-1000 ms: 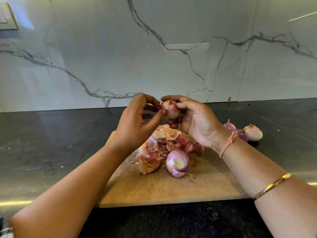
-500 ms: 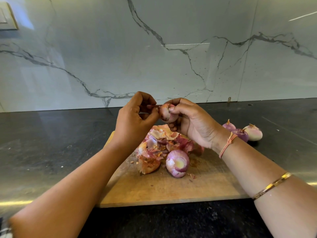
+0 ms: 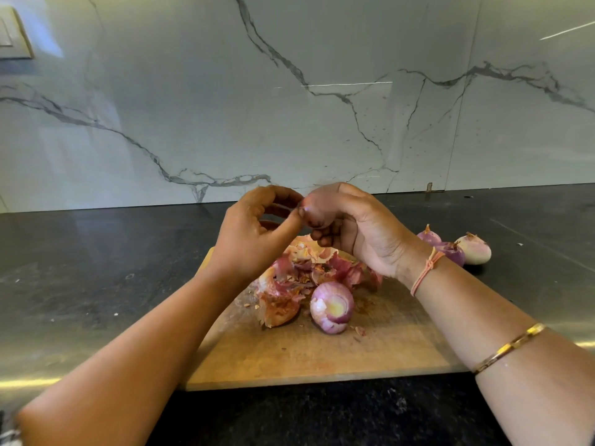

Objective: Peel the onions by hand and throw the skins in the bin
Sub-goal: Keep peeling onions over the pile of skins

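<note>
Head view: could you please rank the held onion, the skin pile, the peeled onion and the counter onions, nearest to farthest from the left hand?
1. Held onion, touching the thumb of the left hand.
2. Skin pile, just beneath it.
3. Peeled onion, on the board, right of the pile.
4. Counter onions, far right.

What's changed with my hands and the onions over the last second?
The right hand has turned the held onion and curled further over it, hiding more of it. The left hand has curled its fingers in, thumb and forefinger pinching at its left side. The peeled onion, skin pile, cutting board and three onions on the counter stayed put.
</note>
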The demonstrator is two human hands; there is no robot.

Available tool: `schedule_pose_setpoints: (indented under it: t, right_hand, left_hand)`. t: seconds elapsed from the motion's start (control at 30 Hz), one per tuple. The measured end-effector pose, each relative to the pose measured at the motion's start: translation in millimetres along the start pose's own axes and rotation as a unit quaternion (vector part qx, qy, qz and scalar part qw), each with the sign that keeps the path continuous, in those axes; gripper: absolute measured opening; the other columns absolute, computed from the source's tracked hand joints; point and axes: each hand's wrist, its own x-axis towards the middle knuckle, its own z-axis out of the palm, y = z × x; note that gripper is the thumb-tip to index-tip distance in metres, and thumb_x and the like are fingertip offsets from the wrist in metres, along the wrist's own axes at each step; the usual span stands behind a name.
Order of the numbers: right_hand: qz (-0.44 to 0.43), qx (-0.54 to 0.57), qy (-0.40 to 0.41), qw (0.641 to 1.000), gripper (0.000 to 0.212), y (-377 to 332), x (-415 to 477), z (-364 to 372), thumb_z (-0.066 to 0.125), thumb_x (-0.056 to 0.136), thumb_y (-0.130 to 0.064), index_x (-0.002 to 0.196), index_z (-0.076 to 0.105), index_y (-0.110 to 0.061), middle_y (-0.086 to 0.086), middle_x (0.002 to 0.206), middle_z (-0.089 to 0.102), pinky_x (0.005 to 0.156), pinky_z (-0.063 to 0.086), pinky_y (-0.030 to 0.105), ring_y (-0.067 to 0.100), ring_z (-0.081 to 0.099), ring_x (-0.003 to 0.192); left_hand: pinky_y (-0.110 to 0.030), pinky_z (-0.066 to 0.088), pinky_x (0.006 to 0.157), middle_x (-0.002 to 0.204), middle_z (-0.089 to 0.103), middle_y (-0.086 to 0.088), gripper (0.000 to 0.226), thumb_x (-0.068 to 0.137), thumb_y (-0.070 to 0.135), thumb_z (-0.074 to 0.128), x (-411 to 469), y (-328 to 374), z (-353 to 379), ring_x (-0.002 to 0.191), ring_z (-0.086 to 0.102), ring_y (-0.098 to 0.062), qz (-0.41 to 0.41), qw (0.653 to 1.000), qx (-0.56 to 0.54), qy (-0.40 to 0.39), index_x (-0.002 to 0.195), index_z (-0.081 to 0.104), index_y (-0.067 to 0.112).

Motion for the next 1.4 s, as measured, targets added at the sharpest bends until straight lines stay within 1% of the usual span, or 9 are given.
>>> schedule_pose_setpoints:
  t: [0.17,0.43,0.67,0.8,0.9,0.97,1.07,1.27,1.4]
  right_hand:
    - [-0.018,-0.032,-0.02,0.999,0.023,2,0,0,0.048,0.091,0.0,0.099,0.064,-0.013,0.005,0.081,0.064,0.057,0.041,0.022,0.01,0.058,0.065]
    - [-0.026,-0.045,-0.021,0.998,0.024,3,-1,0,0.05,0.091,0.0,0.106,0.066,-0.011,0.01,0.092,0.065,0.062,0.043,0.023,0.014,0.06,0.077]
    - [-0.024,-0.038,-0.024,0.999,0.023,3,-1,0,0.051,0.091,0.0,0.108,0.065,-0.008,0.005,0.084,0.068,0.063,0.044,0.023,0.01,0.064,0.073]
    - [-0.018,0.003,-0.041,0.999,0.024,1,-4,4,0.049,0.091,0.004,0.106,0.065,-0.007,0.001,0.081,0.07,0.059,0.049,0.018,0.009,0.067,0.07]
    - [-0.015,-0.02,-0.029,0.999,0.023,1,-4,4,0.051,0.091,0.0,0.106,0.064,-0.01,0.006,0.084,0.069,0.057,0.046,0.02,0.016,0.064,0.072]
    - [-0.007,-0.038,-0.01,0.999,0.022,2,-2,3,0.052,0.091,-0.002,0.109,0.059,-0.013,0.008,0.08,0.065,0.056,0.042,0.025,0.019,0.057,0.066]
    - [-0.002,-0.03,-0.003,1.0,0.018,1,-1,3,0.051,0.091,-0.003,0.105,0.057,-0.013,0.008,0.073,0.063,0.05,0.043,0.025,0.019,0.056,0.056]
    - [-0.025,-0.014,-0.013,1.0,0.026,-1,0,-1,0.042,0.09,0.003,0.097,0.062,-0.012,0.007,0.067,0.061,0.054,0.04,0.025,0.015,0.053,0.057]
    - [-0.026,0.011,0.0,1.0,0.028,-3,0,-3,0.038,0.09,0.002,0.099,0.06,-0.013,0.006,0.064,0.06,0.055,0.039,0.026,0.015,0.051,0.056]
  left_hand:
    - [-0.019,0.056,0.073,0.086,0.069,0.016,0.015,0.084,0.022,0.068,-1,3,-2,0.082,0.066,0.003,-0.002,1.0,0.021,0.002,0.091,0.064,0.035]
    - [-0.019,0.056,0.067,0.079,0.071,0.012,0.013,0.082,0.014,0.069,1,4,-1,0.073,0.067,0.0,-0.008,0.999,0.042,0.018,0.086,0.068,0.026]
    - [-0.029,0.056,0.068,0.079,0.07,0.008,0.008,0.082,0.019,0.069,2,1,-1,0.07,0.065,-0.005,0.045,0.99,0.129,0.035,0.089,0.072,0.016]
    - [-0.038,0.053,0.062,0.073,0.068,0.002,0.022,0.079,0.03,0.058,3,0,-3,0.066,0.063,-0.013,0.075,0.981,0.163,0.071,0.085,0.072,0.013]
    - [-0.038,0.054,0.065,0.076,0.07,0.002,0.015,0.083,0.024,0.063,3,-1,-3,0.069,0.065,-0.013,0.069,0.984,0.151,0.069,0.087,0.072,0.012]
    - [-0.037,0.055,0.069,0.077,0.07,0.004,0.007,0.085,0.015,0.065,4,-2,-3,0.071,0.065,-0.011,0.04,0.989,0.124,0.065,0.088,0.072,0.013]
    - [-0.032,0.056,0.07,0.077,0.068,0.01,0.011,0.085,0.009,0.064,4,-3,-2,0.071,0.065,-0.008,0.006,0.994,0.088,0.07,0.086,0.07,0.018]
    - [-0.031,0.057,0.072,0.078,0.067,0.011,0.011,0.086,0.012,0.063,6,-6,-4,0.073,0.066,-0.01,-0.045,0.99,0.094,0.091,0.085,0.068,0.021]
    - [-0.017,0.053,0.064,0.072,0.065,0.014,0.015,0.089,0.015,0.062,6,-6,-5,0.065,0.063,-0.005,-0.047,0.991,0.108,0.069,0.097,0.066,0.027]
